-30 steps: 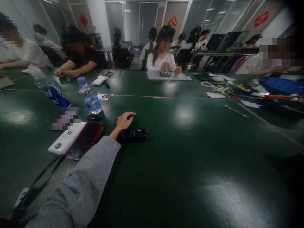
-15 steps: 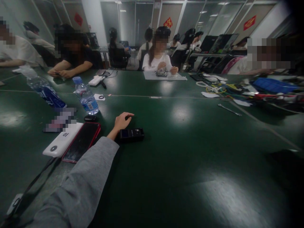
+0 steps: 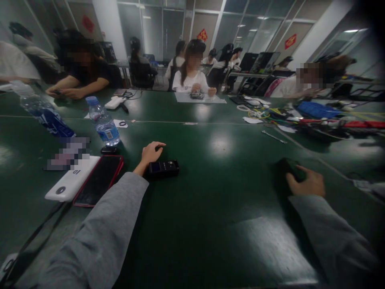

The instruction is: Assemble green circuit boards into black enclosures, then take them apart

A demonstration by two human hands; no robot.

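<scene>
My left hand (image 3: pixel 152 152) rests on the dark green table (image 3: pixel 210 208), fingers curled loosely over something small and dark I cannot make out, just behind a small black device with a screen (image 3: pixel 162 167). My right hand (image 3: pixel 306 184), in a grey sleeve, comes in from the right and grips a dark object (image 3: pixel 285 168) lying on the table. Left of my left arm lie a red-cased phone (image 3: pixel 99 180) and a white power bank (image 3: pixel 70 179).
Two water bottles (image 3: pixel 102 122) (image 3: pixel 42 110) stand at the left. A small black case (image 3: pixel 108 150) lies by the nearer bottle. Cables, tools and a blue item (image 3: pixel 315 110) clutter the far right. Several people sit across the table and behind it.
My right hand has come into view from the right and closed on a dark object. The view has swung slightly right. My left hand has stayed in place.
</scene>
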